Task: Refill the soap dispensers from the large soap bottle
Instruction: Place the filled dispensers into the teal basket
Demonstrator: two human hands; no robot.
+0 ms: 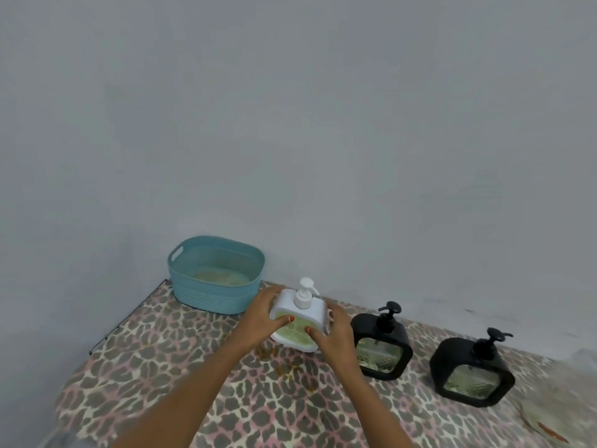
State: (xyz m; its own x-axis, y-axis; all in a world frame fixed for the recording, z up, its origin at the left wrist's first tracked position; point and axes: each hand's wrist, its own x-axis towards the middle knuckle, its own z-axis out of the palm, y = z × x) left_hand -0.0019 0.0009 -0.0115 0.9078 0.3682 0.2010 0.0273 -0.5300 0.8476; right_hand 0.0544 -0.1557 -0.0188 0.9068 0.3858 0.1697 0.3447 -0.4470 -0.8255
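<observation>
Fingers [280,321] of both hands curled round one white soap dispenser [298,331]: left hand [263,313] on its left side, right hand [334,331] on its right. Dispenser tilted, pump fitted, over leopard-print cloth [181,367]. Rightward: first black dispenser [381,345], second black dispenser [471,373], upright, apart. Far left, against the wall: teal basket [210,295].

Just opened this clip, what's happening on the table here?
A person grips a white soap dispenser between both hands, left hand and right hand, thumbs across its greenish front window; its pump is on. A black soap dispenser and a second black dispenser stand untouched to its right on the leopard-print cloth. A teal basket sits behind to the left. No large soap bottle is in view.
</observation>
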